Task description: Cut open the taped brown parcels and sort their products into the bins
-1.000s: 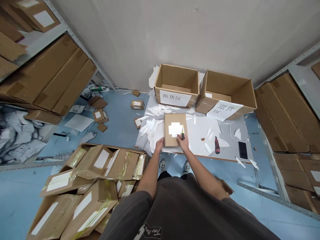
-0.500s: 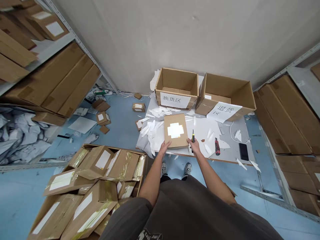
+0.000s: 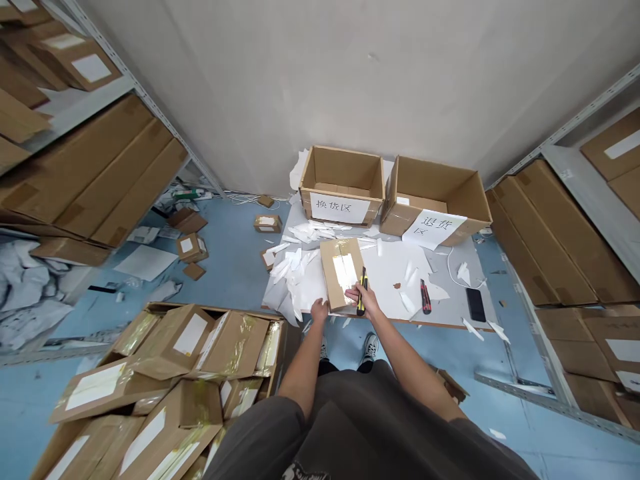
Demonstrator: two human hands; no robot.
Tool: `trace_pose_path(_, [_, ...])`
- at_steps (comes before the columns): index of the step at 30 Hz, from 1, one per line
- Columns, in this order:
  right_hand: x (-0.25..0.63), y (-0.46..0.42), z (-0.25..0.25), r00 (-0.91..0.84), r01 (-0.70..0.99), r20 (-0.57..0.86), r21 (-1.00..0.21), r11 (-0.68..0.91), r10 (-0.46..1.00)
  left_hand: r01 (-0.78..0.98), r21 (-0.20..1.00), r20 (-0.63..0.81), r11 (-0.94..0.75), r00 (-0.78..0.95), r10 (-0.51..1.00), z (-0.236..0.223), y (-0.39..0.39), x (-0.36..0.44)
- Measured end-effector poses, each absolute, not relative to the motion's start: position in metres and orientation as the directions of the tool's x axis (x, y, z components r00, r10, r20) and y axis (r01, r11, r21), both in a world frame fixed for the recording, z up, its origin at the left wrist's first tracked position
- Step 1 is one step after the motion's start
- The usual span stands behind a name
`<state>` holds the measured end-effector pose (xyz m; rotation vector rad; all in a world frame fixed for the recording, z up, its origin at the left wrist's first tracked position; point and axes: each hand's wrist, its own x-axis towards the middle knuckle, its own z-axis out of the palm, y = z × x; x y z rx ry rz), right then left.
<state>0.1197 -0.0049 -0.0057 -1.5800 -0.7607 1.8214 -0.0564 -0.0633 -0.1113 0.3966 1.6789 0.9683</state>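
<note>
Right hand [image 3: 369, 301] is clasping a yellow-black knife [image 3: 361, 302] over an oblong brown carton [image 3: 341, 272]; left hand [image 3: 319, 311] is half-curling beside it, hold unclear.

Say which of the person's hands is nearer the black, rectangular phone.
Right. The right hand, holding a yellow-and-black knife at the brown cardboard box, is left of the phone; the left hand is farther left, by the box's near-left corner.
</note>
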Motion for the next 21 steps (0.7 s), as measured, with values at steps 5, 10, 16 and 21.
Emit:
trace_pose_path(5, [0.122,0.009,-0.002,-0.180,0.005,-0.692,-0.711,-0.703,0.699,0.366,0.832,-0.285,0.417,-0.363,0.887,-0.057,-0.004,-0.100])
trace_pose_path(10, [0.135,0.020,0.004,-0.195,0.086,-0.695,-0.715,-0.694,0.692,0.720,0.693,-0.232,0.046,0.162,0.959,-0.008,0.083,-0.131])
trace_pose_path(16, [0.133,0.068,0.015,-0.176,0.245,-0.600,-0.794,-0.556,0.780,0.816,0.574,-0.274,0.070,0.111,0.955,-0.019,0.098,-0.129])
trace_pose_path(21, [0.091,0.131,0.024,-0.223,0.647,-0.446,-0.733,-0.210,0.867,0.799,0.547,-0.305,0.250,-0.088,0.948,-0.029,0.090,-0.094])
